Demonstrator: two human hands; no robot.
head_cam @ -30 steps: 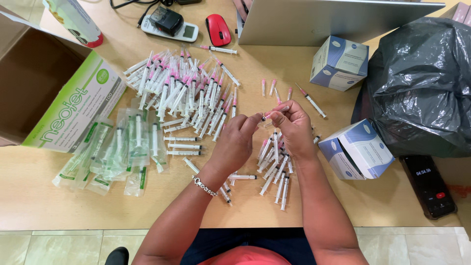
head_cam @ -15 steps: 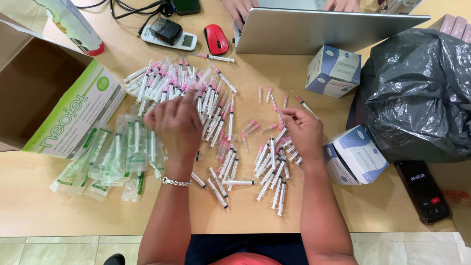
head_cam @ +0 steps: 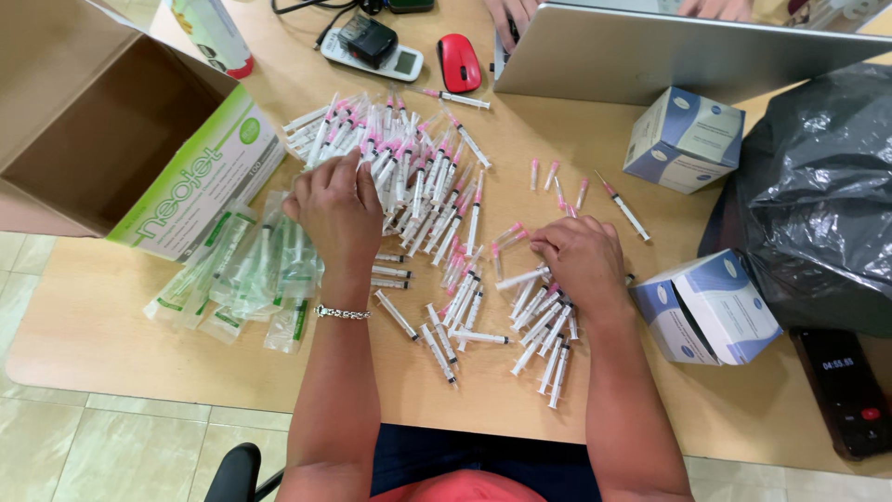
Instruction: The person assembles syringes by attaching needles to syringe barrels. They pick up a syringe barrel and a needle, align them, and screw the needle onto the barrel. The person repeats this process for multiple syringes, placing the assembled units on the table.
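Pink-capped clear plastic syringes (head_cam: 409,177) at 12 o'clock: left hand (head_cam: 336,209) unchanged, fingers curled on the pile. Right hand (head_cam: 581,260) unmoved, clenched on uncapped syringes (head_cam: 520,321); exact grip unclear.

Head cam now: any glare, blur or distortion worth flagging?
Head view: sharp, even light; soft shadows under both hands; left hand and right hand unblurred; mild sheen on the black plastic bag and laptop lid; wide-angle bowing of the table edge.

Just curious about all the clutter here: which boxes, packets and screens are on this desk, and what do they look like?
Green-and-white carton: left, lying flat beside an open brown box.
Clear sealed packets: left front, green-edged.
Two small blue-white boxes: one far right, one near right.
Grey laptop lid: top.
Black device with small screen: right front corner.
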